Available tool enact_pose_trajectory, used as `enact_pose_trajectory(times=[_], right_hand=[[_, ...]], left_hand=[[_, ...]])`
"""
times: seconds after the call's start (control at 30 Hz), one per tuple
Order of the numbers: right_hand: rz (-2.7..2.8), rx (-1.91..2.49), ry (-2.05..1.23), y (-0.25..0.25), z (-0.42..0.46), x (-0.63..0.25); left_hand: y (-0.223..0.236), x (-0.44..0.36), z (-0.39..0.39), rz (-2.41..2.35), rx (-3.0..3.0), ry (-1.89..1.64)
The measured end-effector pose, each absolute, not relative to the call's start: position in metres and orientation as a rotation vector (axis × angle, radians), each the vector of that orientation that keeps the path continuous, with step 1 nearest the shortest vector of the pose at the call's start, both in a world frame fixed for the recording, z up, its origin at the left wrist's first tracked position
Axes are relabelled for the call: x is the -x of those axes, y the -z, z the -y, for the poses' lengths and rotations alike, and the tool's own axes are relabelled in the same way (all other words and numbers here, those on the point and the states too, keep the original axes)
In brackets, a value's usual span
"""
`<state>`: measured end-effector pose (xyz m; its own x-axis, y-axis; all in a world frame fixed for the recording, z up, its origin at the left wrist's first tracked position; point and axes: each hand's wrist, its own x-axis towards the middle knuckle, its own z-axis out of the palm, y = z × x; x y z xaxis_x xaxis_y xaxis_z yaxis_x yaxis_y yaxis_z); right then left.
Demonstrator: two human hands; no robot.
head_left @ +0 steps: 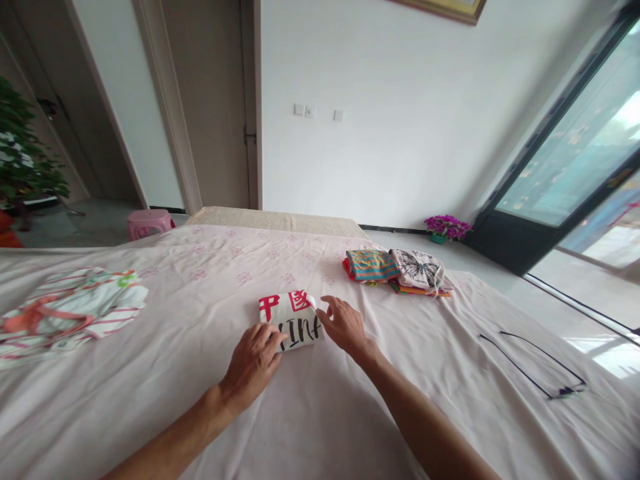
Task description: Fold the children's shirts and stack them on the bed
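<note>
A white shirt, folded into a small bundle with red characters and black lettering, lies on the bed in front of me. My left hand rests on its near left corner, fingers lightly bent over the cloth and thumb apart from them. At the right edge of the bundle is my right hand, its thumb and fingers spread and nothing visible between them. Whether its fingertips touch the shirt I cannot tell.
Folded clothes lie at the right: a striped piece and a butterfly-print piece. Eyeglasses rest near the bed's right edge. Loose striped clothing spreads at the left. Beyond the bed are a pink stool and purple flowers.
</note>
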<state>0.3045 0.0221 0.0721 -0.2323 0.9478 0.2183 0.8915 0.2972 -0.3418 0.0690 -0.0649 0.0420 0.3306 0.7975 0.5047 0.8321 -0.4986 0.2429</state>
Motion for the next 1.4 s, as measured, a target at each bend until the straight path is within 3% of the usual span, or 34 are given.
enact_pose_trajectory(times=[0.2, 0.47, 0.63, 0.77, 1.0, 1.2, 1.4], right_hand=[[2.263, 1.673, -0.361, -0.067, -0.014, -0.295], [2.277, 1.734, -0.258, -0.072, -0.024, -0.306], [2.368, 1.399, 0.091, -0.072, -0.016, -0.288], [2.605, 1.168, 0.017, -0.052, -0.019, -0.28], [2.592, 1.342, -0.145, -0.027, -0.029, -0.292], [2.37, 1.648, -0.244, -0.034, -0.028, -0.301], [2.273, 1.754, -0.298, -0.046, -0.027, -0.305]], left_hand=[[-0.043, -0.081, 0.054, 1.569, 2.485, 0.942], [-0.046, -0.097, 0.058, 1.609, 2.574, 0.855], [-0.045, -0.094, 0.06, 1.58, 2.63, 0.945], [-0.044, -0.087, 0.06, 1.511, 2.689, 0.968], [-0.04, -0.059, 0.057, 1.725, 2.419, 1.102], [-0.026, -0.041, 0.041, 1.982, 1.956, 0.899], [-0.014, -0.059, 0.02, 2.219, 1.909, 0.866]])
